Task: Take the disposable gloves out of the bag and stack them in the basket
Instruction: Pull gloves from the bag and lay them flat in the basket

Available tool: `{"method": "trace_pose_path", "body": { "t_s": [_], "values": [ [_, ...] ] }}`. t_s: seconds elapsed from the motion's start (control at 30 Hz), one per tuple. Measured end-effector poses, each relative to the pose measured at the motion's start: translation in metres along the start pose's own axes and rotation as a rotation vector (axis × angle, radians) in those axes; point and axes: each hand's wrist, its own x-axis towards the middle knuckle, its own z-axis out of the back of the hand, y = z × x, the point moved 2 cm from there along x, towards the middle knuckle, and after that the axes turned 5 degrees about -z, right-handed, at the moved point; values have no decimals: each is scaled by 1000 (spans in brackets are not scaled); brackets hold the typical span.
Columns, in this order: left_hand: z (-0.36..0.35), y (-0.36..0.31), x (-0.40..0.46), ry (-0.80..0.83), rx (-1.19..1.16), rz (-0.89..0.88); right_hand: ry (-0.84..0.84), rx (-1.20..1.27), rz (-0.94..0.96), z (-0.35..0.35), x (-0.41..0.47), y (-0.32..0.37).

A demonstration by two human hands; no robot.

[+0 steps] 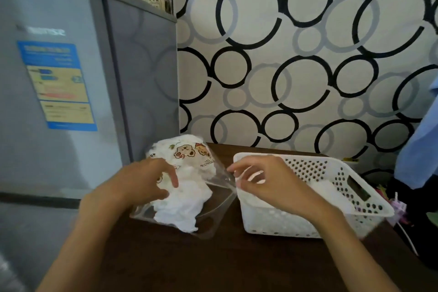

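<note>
A clear plastic bag printed with cartoon figures lies on the dark wooden table, stuffed with crumpled white disposable gloves that spill toward its open mouth. My left hand rests on the bag with curled fingers touching the gloves. My right hand pinches the bag's clear open edge near the corner. A white perforated basket stands just right of the bag, partly behind my right hand, with some pale gloves lying inside.
A grey fridge with a blue label stands at the left, close to the table's corner. A wall with black and grey circles rises behind the table. Blue cloth hangs at the right edge.
</note>
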Motion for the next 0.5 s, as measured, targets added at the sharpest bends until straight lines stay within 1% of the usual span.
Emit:
{"method": "trace_pose_path", "body": {
  "t_s": [0.07,0.1,0.17,0.23,0.3,0.37,0.5],
  "values": [
    [-5,12,-6,78,-22,21,105,-85,18,-29,-1,22],
    [-5,15,-8,115,-59,37,122,-146,10,-44,0,29],
    [-5,18,-10,160,-101,74,69,-285,-15,-67,5,35],
    [-2,15,-5,171,-87,105,20,-404,-59,-84,13,35],
    [0,10,4,158,-89,94,40,-491,-117,-97,22,32],
    [-1,8,12,141,-100,81,34,-526,-161,-104,31,32],
    [-5,12,24,76,-147,50,-141,-448,-162,-96,39,26]
  ]
}}
